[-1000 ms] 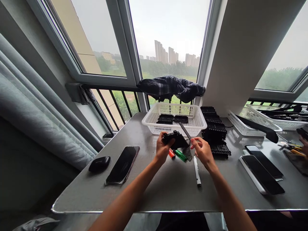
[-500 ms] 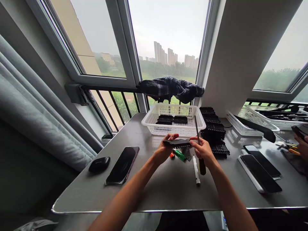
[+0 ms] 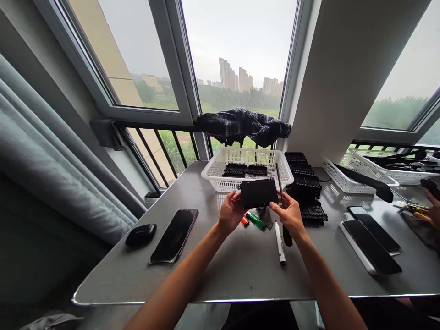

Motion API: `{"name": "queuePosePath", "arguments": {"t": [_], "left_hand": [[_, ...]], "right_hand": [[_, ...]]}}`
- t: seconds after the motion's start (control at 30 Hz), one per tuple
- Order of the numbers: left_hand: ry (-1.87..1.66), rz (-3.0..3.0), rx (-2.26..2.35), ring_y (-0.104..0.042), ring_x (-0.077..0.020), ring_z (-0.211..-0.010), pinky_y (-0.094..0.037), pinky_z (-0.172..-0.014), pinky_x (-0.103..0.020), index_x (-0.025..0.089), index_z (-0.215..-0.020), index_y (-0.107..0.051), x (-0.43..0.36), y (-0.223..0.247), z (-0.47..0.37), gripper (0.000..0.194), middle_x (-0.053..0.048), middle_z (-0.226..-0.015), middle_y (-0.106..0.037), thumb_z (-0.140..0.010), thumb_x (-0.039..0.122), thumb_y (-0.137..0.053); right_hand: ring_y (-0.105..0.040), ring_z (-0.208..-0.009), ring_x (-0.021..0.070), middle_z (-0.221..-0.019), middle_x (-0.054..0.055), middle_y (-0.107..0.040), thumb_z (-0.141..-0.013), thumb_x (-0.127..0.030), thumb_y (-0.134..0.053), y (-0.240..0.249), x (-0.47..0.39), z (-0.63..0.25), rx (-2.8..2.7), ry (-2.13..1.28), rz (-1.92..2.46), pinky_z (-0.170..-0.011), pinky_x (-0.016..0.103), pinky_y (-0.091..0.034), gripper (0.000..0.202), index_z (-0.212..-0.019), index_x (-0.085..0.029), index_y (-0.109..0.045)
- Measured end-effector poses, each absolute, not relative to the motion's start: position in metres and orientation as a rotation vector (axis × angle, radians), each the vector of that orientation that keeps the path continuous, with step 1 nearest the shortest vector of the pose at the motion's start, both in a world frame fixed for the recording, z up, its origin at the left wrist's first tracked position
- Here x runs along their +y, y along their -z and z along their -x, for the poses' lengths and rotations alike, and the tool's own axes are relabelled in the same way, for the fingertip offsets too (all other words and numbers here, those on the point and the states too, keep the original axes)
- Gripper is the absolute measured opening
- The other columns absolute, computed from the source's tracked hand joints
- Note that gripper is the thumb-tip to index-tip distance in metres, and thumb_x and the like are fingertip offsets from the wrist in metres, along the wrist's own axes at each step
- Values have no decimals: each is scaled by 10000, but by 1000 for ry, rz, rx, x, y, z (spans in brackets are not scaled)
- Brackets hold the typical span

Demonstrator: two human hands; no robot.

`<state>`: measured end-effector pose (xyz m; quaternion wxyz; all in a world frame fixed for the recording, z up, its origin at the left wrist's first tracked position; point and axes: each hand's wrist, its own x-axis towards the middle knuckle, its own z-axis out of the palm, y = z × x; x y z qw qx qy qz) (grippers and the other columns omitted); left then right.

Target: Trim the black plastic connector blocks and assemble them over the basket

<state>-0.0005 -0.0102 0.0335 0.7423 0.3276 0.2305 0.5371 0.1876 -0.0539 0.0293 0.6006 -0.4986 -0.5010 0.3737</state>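
A flat black plastic panel [image 3: 258,193] with small tabs along its edges is held up between my two hands, its broad face toward me. My left hand [image 3: 231,212] grips its left end. The thumb and fingers of my right hand [image 3: 290,216] pinch its lower right corner. The same right hand also holds a long, thin-shafted tool [image 3: 279,178] with a black and yellow handle, shaft pointing up. Beneath the panel lie a green lighter [image 3: 255,221], an orange-red lighter [image 3: 244,221] and a small dark scrap. A white marker [image 3: 279,244] rests nearer me.
Behind my hands stands a white basket [image 3: 220,184] with black parts inside. Stacked black panels [image 3: 304,188] are to its right. A phone [image 3: 174,235] and black mouse [image 3: 140,235] lie left; more phones [image 3: 373,247] lie right. Another person's hand [image 3: 433,206] shows at the right edge.
The panel has been tilted up from nearly edge-on, so its broad face now shows. Both hands keep their hold. The other person's hand at the right has shifted slightly.
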Motion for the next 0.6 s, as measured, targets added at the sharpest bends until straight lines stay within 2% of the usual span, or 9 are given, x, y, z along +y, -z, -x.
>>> {"name": "queuePosePath", "arguments": {"t": [0.07,0.2,0.27,0.33,0.47,0.6], "left_hand": [[-1180,-774,512,-668,-254,-918,-535,-796,-380,143,-968,-695,-11,-34,-3,427,-99,-940,-734,-803,523,-597],[-1324,-888,627,-666,-209,-950,-519,-849,-320,157,-1032,-655,-8,-28,-7,399,-71,-1010,-720,-730,405,-733],[-1386,-958,674,-665,-204,-966,-511,-882,-324,163,-1038,-638,-5,-22,-7,391,-64,-1016,-714,-733,388,-731],[-1430,-1033,711,-657,-215,-1008,-503,-910,-337,161,-1034,-628,0,-18,-5,374,-72,-1023,-708,-749,389,-708],[-1466,-1081,736,-620,-228,-1098,-477,-958,-350,164,-1043,-615,5,-11,-2,367,-83,-1071,-695,-753,375,-693],[-1512,-970,735,-578,-214,-1165,-435,-1010,-337,196,-1068,-615,5,-10,-3,382,-66,-1152,-672,-802,470,-634]], "right_hand": [[-594,-735,160,-953,68,-670,-686,-423,-738,-28,-53,-188,-1206,-760,1209,-633,259,-464,536,-1137,-147,-647],[-617,-734,188,-929,77,-690,-716,-473,-721,-33,-58,-189,-1314,-652,1307,-649,276,-471,480,-1069,-150,-682],[-621,-724,195,-900,75,-698,-753,-524,-683,-37,-60,-190,-1348,-568,1340,-651,279,-465,448,-1009,-156,-700],[-601,-681,183,-796,61,-688,-822,-574,-591,-39,-62,-192,-1383,-452,1378,-635,268,-437,435,-871,-157,-704],[-475,-526,129,-536,4,-551,-901,-620,-436,-38,-62,-195,-1476,-314,1459,-538,244,-328,560,-594,-174,-580],[-448,-503,119,-507,-10,-519,-893,-595,-474,-34,-61,-193,-1620,-276,1539,-521,248,-273,538,-551,-184,-540]]}}
